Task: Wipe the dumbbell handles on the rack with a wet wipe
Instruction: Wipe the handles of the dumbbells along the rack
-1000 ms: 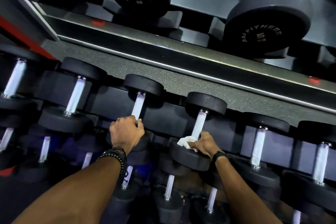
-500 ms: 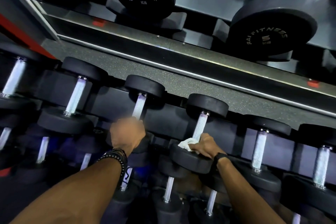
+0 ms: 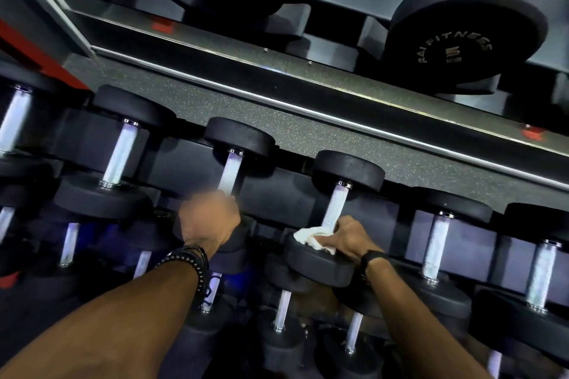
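My right hand [image 3: 349,237] pinches the wet wipe [image 3: 311,236] around the near end of one dumbbell handle [image 3: 335,208], low on the middle row of the rack [image 3: 191,163]; my left hand [image 3: 209,220], blurred, seems wrapped round the neighbouring handle [image 3: 229,172], though I cannot tell for certain; I judge this the wiping stroke itself; next, I would slide the wipe up toward the far head, then shift rightward to the unwiped handles.
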The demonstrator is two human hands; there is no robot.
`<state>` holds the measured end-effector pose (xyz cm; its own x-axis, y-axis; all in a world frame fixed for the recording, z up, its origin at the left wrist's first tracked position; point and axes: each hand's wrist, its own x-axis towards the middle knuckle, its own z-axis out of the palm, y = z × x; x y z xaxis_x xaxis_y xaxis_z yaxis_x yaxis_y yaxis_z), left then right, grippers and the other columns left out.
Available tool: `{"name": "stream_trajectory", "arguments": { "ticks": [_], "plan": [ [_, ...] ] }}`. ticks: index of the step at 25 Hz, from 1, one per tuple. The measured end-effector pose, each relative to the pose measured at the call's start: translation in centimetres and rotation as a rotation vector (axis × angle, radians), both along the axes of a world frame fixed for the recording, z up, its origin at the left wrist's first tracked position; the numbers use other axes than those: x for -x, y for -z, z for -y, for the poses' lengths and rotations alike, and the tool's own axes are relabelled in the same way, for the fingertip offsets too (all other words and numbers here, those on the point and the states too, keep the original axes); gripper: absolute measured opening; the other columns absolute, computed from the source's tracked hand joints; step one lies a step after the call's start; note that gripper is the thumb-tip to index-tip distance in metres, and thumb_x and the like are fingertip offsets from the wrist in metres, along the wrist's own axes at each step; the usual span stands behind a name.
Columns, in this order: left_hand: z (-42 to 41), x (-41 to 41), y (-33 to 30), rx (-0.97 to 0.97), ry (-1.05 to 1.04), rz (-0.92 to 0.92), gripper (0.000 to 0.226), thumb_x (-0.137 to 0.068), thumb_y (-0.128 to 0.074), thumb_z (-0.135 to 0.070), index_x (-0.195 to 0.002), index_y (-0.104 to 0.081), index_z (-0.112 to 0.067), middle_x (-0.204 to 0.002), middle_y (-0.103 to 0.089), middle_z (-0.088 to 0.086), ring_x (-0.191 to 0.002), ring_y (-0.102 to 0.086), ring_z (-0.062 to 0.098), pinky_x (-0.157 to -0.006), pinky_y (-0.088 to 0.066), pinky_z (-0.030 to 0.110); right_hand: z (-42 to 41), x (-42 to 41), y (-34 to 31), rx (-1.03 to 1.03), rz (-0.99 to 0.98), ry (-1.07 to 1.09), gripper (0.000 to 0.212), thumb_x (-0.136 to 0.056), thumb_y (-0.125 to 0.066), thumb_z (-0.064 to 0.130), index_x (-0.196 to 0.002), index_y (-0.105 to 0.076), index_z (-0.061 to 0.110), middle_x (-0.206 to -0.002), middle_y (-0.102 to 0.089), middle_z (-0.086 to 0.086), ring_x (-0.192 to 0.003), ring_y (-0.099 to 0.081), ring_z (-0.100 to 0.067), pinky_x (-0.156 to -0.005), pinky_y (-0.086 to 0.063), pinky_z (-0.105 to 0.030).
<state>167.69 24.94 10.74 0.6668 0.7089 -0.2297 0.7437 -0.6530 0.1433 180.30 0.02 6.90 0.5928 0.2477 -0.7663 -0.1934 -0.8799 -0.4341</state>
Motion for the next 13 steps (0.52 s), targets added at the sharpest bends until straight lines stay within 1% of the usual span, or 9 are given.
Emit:
{"name": "stream_trajectory", "arguments": {
  "ticks": [1,2,4,5,7,8,9,11,13],
  "plan": [
    [0.0,0.0,0.0,0.001,-0.002,-0.002,0.032,-0.089,-0.058,-0.039,-0.080,-0.072,-0.012,-0.079,-0.070,0.016,-0.081,-0.065,0.038,-0.075,-0.046,0.038,-0.3,0.1,-0.1,0.091,0.088,-0.047,0.049,-0.066,-0.085,0.039,-0.099,-0.059,0.012,-0.086,-0.056,0.003,-0.084,-0.059,-0.019,-0.067,-0.042,-0.027],
    [0.0,0.0,-0.1,0.002,-0.004,-0.001,0.031,-0.088,-0.058,-0.039,-0.080,-0.072,-0.012,-0.079,-0.070,0.016,-0.081,-0.065,0.038,-0.074,-0.046,0.038,-0.3,0.0,0.2,0.089,0.065,-0.074,0.049,-0.065,-0.086,0.039,-0.096,-0.060,0.012,-0.085,-0.059,0.003,-0.085,-0.060,-0.019,-0.068,-0.045,-0.028],
    [0.1,0.0,-0.1,0.002,-0.005,0.000,0.031,-0.088,-0.059,-0.038,-0.079,-0.072,-0.012,-0.078,-0.070,0.016,-0.080,-0.064,0.038,-0.073,-0.046,0.038,0.3,-0.4,-0.1,-0.027,-0.070,-0.070,0.021,-0.072,-0.083,0.015,-0.083,-0.065,0.012,-0.069,-0.065,0.006,-0.066,-0.061,-0.012,-0.058,-0.047,-0.025],
    [0.1,-0.1,-0.2,0.002,-0.006,0.000,0.031,-0.089,-0.059,-0.038,-0.079,-0.072,-0.012,-0.078,-0.070,0.016,-0.080,-0.064,0.038,-0.073,-0.046,0.039,0.6,-0.7,-0.8,-0.046,-0.128,-0.081,0.015,-0.075,-0.076,0.002,-0.077,-0.066,0.013,-0.058,-0.063,0.008,-0.056,-0.057,-0.008,-0.052,-0.044,-0.022],
    [0.1,-0.1,-0.2,0.002,-0.003,-0.003,0.031,-0.089,-0.058,-0.037,-0.079,-0.072,-0.012,-0.078,-0.070,0.016,-0.080,-0.064,0.038,-0.073,-0.046,0.039,0.9,-0.8,-1.0,-0.011,-0.048,-0.077,0.022,-0.077,-0.062,-0.008,-0.070,-0.066,0.012,-0.048,-0.058,0.008,-0.045,-0.052,-0.007,-0.043,-0.037,-0.018],
    [0.2,-0.1,-0.2,0.003,-0.002,0.000,0.031,-0.089,-0.058,-0.037,-0.079,-0.072,-0.011,-0.078,-0.070,0.016,-0.080,-0.064,0.038,-0.073,-0.046,0.039,0.7,-0.3,-0.7,0.013,0.049,-0.056,0.020,-0.077,-0.057,-0.008,-0.072,-0.067,0.009,-0.054,-0.060,0.004,-0.051,-0.057,-0.011,-0.042,-0.039,-0.017],
    [0.1,-0.1,-0.2,0.004,-0.005,0.002,0.031,-0.089,-0.058,-0.037,-0.079,-0.072,-0.011,-0.078,-0.070,0.017,-0.080,-0.064,0.039,-0.073,-0.046,0.039,0.1,0.5,-0.5,0.040,0.154,-0.036,0.017,-0.076,-0.055,-0.006,-0.079,-0.068,0.004,-0.067,-0.064,-0.002,-0.066,-0.063,-0.018,-0.049,-0.042,-0.015],
    [0.1,-0.1,-0.2,0.012,-0.010,0.003,0.031,-0.089,-0.058,-0.037,-0.079,-0.072,-0.011,-0.079,-0.070,0.017,-0.080,-0.064,0.039,-0.073,-0.046,0.039,-0.7,2.3,0.5,0.050,0.274,0.083,0.022,-0.076,-0.056,-0.002,-0.094,-0.069,-0.001,-0.090,-0.067,-0.011,-0.089,-0.064,-0.028,-0.071,-0.045,-0.022],
    [0.1,-0.1,-0.1,0.014,-0.009,0.010,0.031,-0.089,-0.057,-0.037,-0.079,-0.072,-0.011,-0.078,-0.070,0.017,-0.080,-0.064,0.039,-0.072,-0.046,0.039,-0.9,2.5,0.7,-0.030,0.181,0.315,0.027,-0.079,-0.052,-0.002,-0.102,-0.066,0.001,-0.095,-0.070,-0.012,-0.085,-0.064,-0.028,-0.069,-0.048,-0.027]
  ]
}}
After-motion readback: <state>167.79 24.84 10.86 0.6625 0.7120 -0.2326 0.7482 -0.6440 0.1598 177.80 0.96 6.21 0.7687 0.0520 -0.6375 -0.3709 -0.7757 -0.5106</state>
